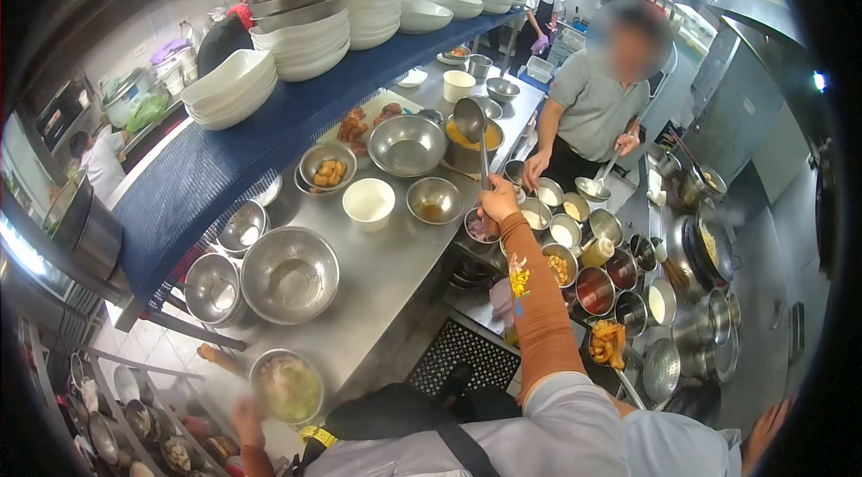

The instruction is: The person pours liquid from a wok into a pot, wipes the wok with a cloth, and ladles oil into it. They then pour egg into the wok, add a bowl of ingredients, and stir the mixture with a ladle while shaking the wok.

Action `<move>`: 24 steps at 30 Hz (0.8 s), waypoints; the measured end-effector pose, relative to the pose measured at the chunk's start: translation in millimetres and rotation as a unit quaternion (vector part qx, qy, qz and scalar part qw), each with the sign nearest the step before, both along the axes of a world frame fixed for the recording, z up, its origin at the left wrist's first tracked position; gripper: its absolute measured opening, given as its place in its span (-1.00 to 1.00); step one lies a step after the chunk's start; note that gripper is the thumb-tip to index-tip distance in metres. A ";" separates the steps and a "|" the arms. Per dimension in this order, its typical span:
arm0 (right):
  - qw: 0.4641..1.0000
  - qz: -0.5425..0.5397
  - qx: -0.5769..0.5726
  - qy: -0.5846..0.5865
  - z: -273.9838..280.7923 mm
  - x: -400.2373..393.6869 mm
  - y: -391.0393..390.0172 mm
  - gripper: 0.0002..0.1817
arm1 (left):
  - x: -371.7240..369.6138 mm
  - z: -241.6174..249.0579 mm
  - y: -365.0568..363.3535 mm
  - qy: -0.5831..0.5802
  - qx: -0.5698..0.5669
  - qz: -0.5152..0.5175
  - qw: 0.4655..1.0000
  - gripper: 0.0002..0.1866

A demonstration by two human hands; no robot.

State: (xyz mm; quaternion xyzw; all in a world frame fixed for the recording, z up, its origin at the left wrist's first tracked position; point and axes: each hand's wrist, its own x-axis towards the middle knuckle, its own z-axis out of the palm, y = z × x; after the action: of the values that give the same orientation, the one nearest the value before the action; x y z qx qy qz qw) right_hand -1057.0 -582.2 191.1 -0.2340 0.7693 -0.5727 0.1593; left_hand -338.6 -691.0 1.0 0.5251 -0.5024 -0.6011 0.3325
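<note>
My right hand (499, 199), reached out in a brown sleeve, is closed round the handle of a steel ladle (469, 120). The ladle's bowl overlaps the top of a metal pot (488, 142) with yellow-orange contents. Close below that hand are a small steel bowl (435, 210) with some brown liquid and a container of chopped pinkish food (481, 227). Low on the left, my left hand (247, 421) is smeared by motion beside a steel bowl (259, 384) of pale green and pinkish food; its fingers are not clear.
A person (602, 100) stands across the corner, one hand over the containers, the other holding a ladle (593, 188). Sauce pots (595, 290) crowd the right side. On the steel counter (382, 266) are a white tub (368, 204) and a big bowl (290, 276). A plate shelf (224, 149) overhangs it.
</note>
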 end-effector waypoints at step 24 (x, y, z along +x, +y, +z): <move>0.757 0.041 -0.381 -0.529 53.6 -45.2 14.1 -0.80 | -38.9 -14.9 -3.0 -0.004 -0.037 -0.087 0.996 -0.91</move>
State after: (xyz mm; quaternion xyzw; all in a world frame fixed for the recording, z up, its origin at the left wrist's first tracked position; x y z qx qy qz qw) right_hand -1102.3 -568.0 244.8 0.0337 0.2700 -0.8441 0.4620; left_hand -377.5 -693.9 -13.8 0.4691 -0.5692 -0.6065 0.2968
